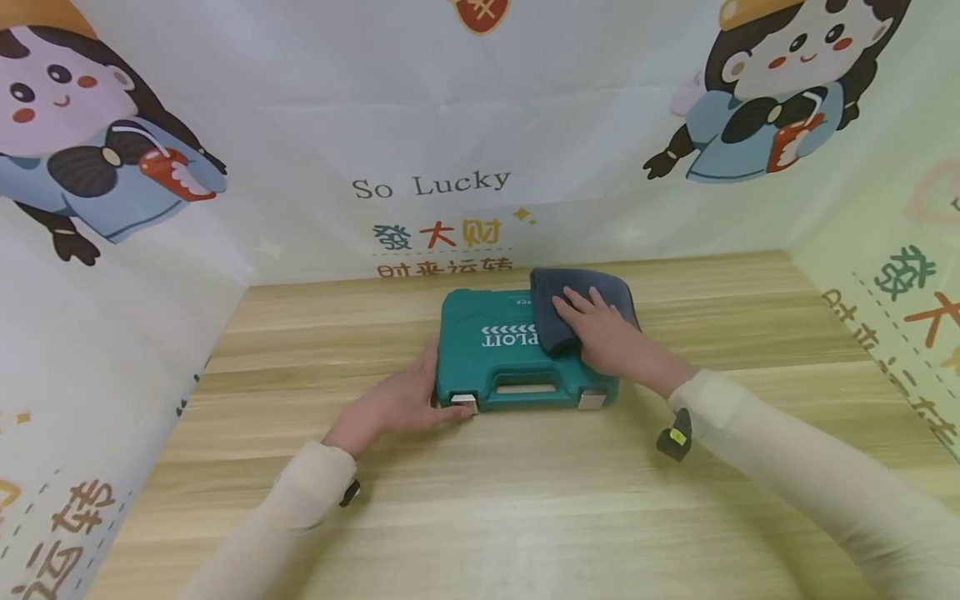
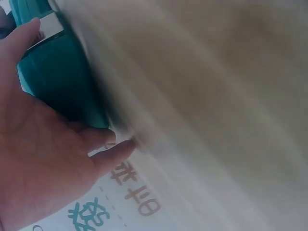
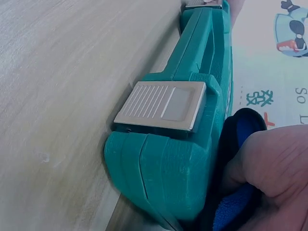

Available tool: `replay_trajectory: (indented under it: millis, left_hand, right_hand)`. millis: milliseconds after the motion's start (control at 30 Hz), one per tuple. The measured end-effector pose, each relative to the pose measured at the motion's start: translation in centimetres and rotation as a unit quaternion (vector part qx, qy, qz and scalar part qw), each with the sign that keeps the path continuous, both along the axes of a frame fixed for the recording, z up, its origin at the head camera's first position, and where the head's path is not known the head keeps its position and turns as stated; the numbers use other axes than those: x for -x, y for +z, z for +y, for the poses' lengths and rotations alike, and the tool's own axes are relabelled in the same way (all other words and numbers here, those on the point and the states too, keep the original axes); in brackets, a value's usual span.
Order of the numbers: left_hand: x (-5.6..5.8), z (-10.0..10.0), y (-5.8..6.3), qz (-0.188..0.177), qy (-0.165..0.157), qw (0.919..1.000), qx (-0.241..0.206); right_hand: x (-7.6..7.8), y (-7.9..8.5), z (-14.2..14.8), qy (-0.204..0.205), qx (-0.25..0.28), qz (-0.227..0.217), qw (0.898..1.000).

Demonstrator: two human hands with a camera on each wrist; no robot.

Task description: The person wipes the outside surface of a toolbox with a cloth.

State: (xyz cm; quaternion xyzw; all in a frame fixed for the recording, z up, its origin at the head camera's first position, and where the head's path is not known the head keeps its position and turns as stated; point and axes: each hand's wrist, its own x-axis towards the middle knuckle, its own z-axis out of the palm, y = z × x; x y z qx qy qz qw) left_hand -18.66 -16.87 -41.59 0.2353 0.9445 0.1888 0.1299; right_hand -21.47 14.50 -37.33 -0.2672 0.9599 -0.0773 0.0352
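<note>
A teal plastic tool case point(image 1: 468, 354) lies flat on the table, its carry handle point(image 1: 525, 377) and two silver latches facing me. White lettering on the lid reads upside down. My left hand point(image 1: 405, 396) holds the case's left front corner, thumb by the left latch point(image 1: 464, 402) and fingers along the side; the left wrist view shows that hand point(image 2: 53, 139) close up. On the lid's right part lies a folded dark blue cloth point(image 1: 551, 321). My right hand point(image 1: 603, 329) presses on it, fingers spread. In the right wrist view the cloth point(image 3: 233, 207) partly surrounds the thumb.
The wood-patterned table point(image 1: 480, 517) extends around the case. A printed white sheet point(image 1: 442, 142) with cartoon figures and lettering stands behind it and along both sides. Dark wrist devices point(image 1: 675, 437) hang below both sleeves.
</note>
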Motion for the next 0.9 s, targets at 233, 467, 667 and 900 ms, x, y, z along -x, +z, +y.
replay_trajectory:
  millis: [233,467,667,900]
  left_hand:
    - [-0.1,0.8,1.1,0.026,-0.007,0.9996,-0.004]
    - [-0.4,1.1,1.1,0.021,0.001,0.9997,0.011]
    - [-0.5,1.1,1.2,0.016,0.003,0.9999,0.006]
    - [-0.5,1.1,1.2,0.006,0.006,1.0,0.0]
  right_hand:
    - [-0.2,0.1,0.0,0.005,0.009,-0.008,1.0]
    - [-2.0,-0.3,-1.0,-0.019,-0.007,-0.003,1.0]
    - [-4.2,-0.6,-2.9,-0.016,-0.021,0.037,0.999]
    - [-5.3,-0.7,-5.2,0.008,-0.045,0.072,0.996]
